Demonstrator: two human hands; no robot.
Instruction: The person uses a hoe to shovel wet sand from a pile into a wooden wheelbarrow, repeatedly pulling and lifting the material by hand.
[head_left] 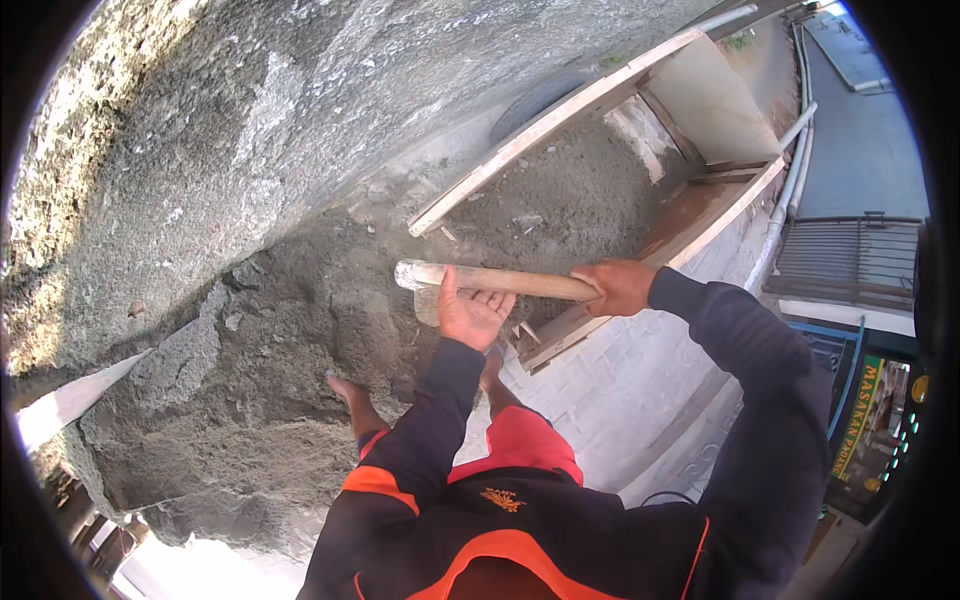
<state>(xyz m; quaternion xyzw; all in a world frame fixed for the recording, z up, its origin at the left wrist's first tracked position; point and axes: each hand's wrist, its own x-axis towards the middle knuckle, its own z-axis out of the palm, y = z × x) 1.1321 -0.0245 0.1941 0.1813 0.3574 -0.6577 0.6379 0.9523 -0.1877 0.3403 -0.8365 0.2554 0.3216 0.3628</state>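
Note:
A hoe with a pale wooden handle (525, 283) reaches across the middle of the view, nearly level. Its whitened head end (407, 274) points left, and a flat grey blade (427, 306) hangs below it, partly hidden by my left hand. My right hand (617, 287) is wrapped round the right end of the handle. Near the head, my left hand (474, 316) is open, palm up, its thumb crossing the handle and its fingers loosely stretched just under it. Wet grey mortar (350, 290) lies beneath the hoe and around my bare feet.
Ahead to the right, a wooden trough (690, 235) holds grey mix (575, 190). A rough wall (250, 130) rises along the left. Pale paving (610, 390) runs on the right, toward a metal grille (850, 255) and a shopfront sign (857, 415). A board (90, 400) lies far left.

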